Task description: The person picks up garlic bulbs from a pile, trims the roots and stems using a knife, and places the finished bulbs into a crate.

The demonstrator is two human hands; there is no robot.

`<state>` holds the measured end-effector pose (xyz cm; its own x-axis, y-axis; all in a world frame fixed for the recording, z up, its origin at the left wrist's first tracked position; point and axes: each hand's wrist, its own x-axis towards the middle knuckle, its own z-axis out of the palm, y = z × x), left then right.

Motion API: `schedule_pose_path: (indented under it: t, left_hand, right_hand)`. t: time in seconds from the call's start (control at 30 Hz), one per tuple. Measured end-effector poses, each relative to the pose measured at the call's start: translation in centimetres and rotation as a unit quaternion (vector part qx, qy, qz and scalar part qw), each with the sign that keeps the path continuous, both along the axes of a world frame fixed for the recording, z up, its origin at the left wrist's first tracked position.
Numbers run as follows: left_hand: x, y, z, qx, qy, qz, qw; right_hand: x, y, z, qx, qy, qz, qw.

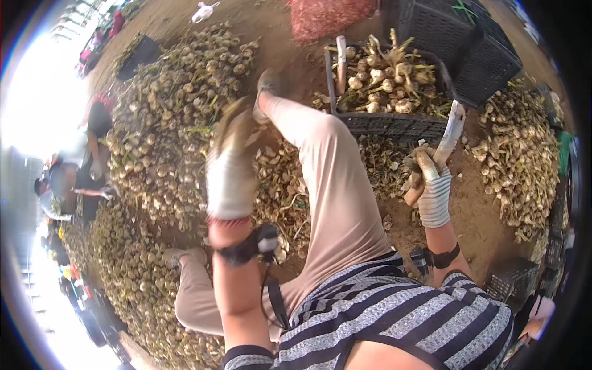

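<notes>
My right hand (430, 172), in a striped knit glove with a dirty palm, is closed around a knife. The broad, stained blade of the knife (453, 131) points up and away, close to the near right corner of a black crate (394, 123). Garlic bulbs (388, 77) with trimmed stalks partly fill that crate. My left hand (232, 145), also gloved, reaches over the edge of a big garlic heap (166, 117). Motion smears its fingers, so whether it grips anything cannot be made out.
Dark stacked crates (459, 46) stand behind the filled crate, beside a red mesh sack (333, 17). Another garlic pile (521, 163) lies at right. Loose skins and trimmings (280, 185) cover ground around my legs. Another person (61, 185) works at far left.
</notes>
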<state>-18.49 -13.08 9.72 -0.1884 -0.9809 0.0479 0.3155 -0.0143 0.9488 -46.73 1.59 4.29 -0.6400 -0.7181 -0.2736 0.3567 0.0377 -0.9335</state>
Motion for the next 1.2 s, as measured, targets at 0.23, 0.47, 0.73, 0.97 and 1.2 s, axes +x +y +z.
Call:
schedule_pose_path:
  t: [0.23,0.47,0.73,0.97,1.2]
  left_hand:
    - [20.2,20.7,8.1,-0.048,-0.232,0.444,0.864]
    - [21.4,31.4,10.8,-0.103,-0.289,0.553,0.775]
    - [19.6,30.3,9.5,-0.081,-0.230,0.525,0.816]
    - [18.2,30.1,9.8,-0.081,-0.230,0.504,0.829]
    - [19.2,32.7,11.8,-0.148,-0.231,0.492,0.826]
  right_hand:
    - [-1.8,-2.4,-0.7,-0.015,0.063,0.073,0.995]
    - [-1.4,-4.3,-1.8,-0.086,-0.010,0.135,0.987]
    - [-2.3,-1.7,-0.1,-0.091,0.001,0.123,0.988]
    - [-4.6,1.0,-0.7,-0.117,0.015,0.069,0.991]
    - [-2.3,-0.1,0.1,-0.132,0.005,0.099,0.986]
